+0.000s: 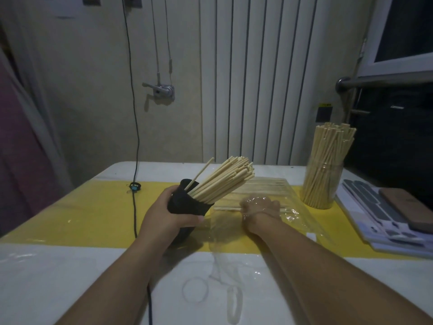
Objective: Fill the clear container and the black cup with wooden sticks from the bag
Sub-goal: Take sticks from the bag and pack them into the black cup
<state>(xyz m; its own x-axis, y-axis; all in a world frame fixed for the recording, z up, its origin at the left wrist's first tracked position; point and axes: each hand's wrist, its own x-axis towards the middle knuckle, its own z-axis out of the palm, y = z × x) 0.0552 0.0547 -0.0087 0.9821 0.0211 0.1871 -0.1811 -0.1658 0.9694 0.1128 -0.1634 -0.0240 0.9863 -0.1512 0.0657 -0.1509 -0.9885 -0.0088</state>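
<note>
Dim light falls on a white-covered table [70, 266] crossed by a yellow strip [93, 214], with a pale wall and vertical slats behind it. The left hand [164, 214] grips the black cup [187, 202] around its side and holds it tilted to the right above the strip, so that its bundle of wooden sticks [225, 179] fans out toward the far right. Just beside it lies the clear bag [302, 219], flat on the table. The right hand [260, 207] is inside the bag, fingers curled around a few loose sticks [262, 186]. The two hands are close but apart. Farther right stands the clear container [322, 184], upright and packed with sticks. A black cable [134, 137] runs down the wall and across the table.
</note>
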